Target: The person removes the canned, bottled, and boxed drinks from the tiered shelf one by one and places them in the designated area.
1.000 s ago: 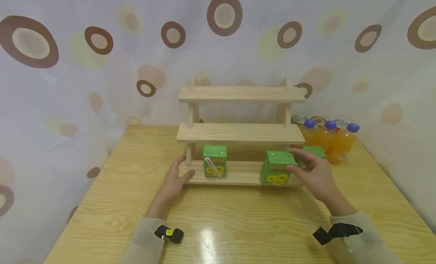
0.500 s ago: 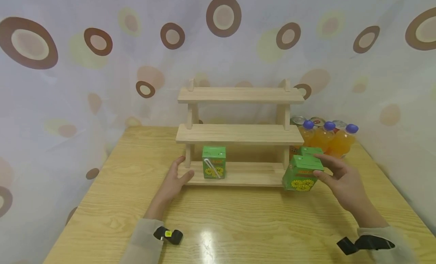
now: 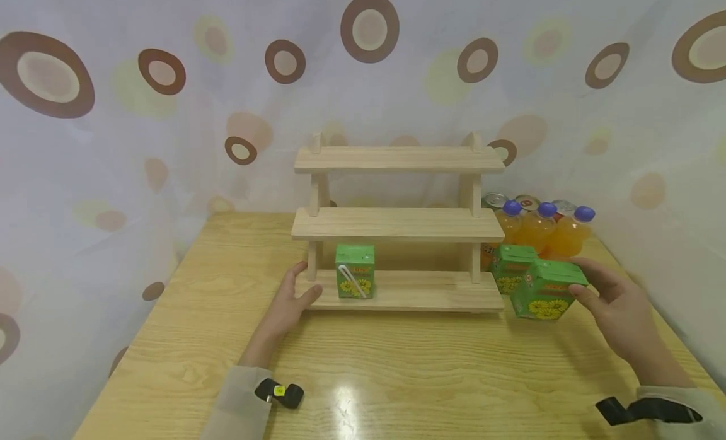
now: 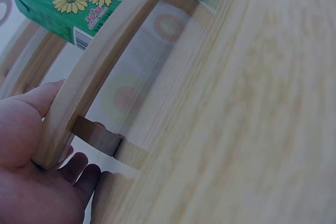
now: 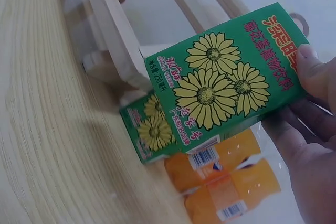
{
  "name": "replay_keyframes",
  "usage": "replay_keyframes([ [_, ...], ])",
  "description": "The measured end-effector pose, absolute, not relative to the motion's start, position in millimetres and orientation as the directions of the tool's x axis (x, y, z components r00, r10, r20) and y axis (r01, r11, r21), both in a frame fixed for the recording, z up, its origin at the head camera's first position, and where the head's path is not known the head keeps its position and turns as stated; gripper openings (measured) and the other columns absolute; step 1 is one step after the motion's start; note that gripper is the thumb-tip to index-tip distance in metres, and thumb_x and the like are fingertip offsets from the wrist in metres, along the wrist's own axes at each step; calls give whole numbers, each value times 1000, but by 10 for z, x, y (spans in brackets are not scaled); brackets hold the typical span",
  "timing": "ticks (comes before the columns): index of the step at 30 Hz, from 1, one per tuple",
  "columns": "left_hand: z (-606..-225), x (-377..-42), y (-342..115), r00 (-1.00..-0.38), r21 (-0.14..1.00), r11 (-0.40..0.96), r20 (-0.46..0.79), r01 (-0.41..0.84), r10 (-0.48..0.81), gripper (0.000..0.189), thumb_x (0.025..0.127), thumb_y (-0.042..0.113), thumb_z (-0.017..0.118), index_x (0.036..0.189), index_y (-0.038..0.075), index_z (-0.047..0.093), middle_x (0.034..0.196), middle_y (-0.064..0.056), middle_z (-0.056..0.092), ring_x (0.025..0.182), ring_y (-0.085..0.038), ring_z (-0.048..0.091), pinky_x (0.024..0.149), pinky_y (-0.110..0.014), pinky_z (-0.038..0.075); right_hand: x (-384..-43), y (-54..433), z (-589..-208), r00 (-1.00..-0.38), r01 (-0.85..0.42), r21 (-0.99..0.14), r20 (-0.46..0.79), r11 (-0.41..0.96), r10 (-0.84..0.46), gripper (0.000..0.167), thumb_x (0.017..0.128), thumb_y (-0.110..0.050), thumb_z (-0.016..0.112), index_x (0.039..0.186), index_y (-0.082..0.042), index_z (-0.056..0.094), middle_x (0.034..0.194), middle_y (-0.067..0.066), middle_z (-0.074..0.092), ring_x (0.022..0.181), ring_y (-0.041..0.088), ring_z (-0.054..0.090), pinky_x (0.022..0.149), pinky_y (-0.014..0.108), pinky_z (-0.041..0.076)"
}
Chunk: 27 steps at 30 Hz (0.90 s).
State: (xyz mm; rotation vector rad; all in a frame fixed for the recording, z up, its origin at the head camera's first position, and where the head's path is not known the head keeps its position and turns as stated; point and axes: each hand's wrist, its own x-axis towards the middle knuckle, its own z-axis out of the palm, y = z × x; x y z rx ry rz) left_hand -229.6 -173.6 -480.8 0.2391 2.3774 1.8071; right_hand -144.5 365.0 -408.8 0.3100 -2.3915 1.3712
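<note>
Between its thumb and fingers my right hand (image 3: 621, 314) pinches a green drink carton (image 3: 548, 290) with yellow flowers, tilted, to the right of the wooden shelf. The right wrist view shows the carton's flowered front (image 5: 220, 77) close up. My left hand (image 3: 288, 302) grips the left end of the lowest board, thumb on top and fingers underneath, as the left wrist view shows. On that board of the three-tier shelf (image 3: 431, 290) another green carton (image 3: 355, 273), with a white straw, stands upright near the left. A third green carton (image 3: 513, 266) stands on the table behind the held one.
Orange drink bottles (image 3: 539, 232) with blue caps stand right of the shelf, with several cans (image 3: 527, 202) behind them. A patterned curtain (image 3: 170, 125) hangs behind and beside the wooden table (image 3: 397, 370).
My right hand has carried its carton rightward from the right part of the lowest board to beyond the shelf's end. My left hand has kept its place on the board.
</note>
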Motion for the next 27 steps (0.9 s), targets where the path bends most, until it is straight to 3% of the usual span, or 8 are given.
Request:
replay_keyframes([
  [6, -4814, -2303, -1741, -978, 966, 258, -22, 33, 207, 75, 99, 35, 61, 156, 14, 18, 163, -13, 7, 149, -35, -1, 115, -61, 5, -1491, 3802, -4138, -899, -365, -748, 439, 554, 0, 45, 93, 10, 59, 137, 4, 52, 133, -13, 57, 123, -3, 49, 88, 8, 44],
  [13, -4817, -2307, -1734, -980, 961, 275, -25, 31, 198, 75, 99, 37, 62, 156, 15, 19, 163, -11, 9, 149, -32, 1, 116, -59, 6, -1556, 3989, -4217, -917, -275, -743, 394, 610, 67, 43, 98, -4, 60, 140, -3, 52, 139, -17, 51, 126, -7, 43, 87, 3, 39],
  [18, -4826, -2323, -1728, -981, 959, 282, -23, 33, 192, 74, 99, 36, 62, 156, 15, 19, 163, -13, 10, 149, -33, 1, 115, -60, 6, -1616, 4098, -4276, -929, -218, -734, 358, 643, 94, 46, 101, -15, 58, 146, -12, 49, 147, -10, 45, 127, -9, 39, 91, 2, 35],
  [27, -4819, -2304, -1727, -982, 963, 269, -41, 10, 182, 72, 99, 34, 62, 156, 17, 20, 163, -11, 12, 149, -31, 3, 116, -59, 6, -1828, 4166, -4378, -927, -226, -723, 366, 653, 84, 46, 101, -13, 57, 145, -5, 47, 150, 4, 44, 126, -9, 39, 93, 2, 34],
])
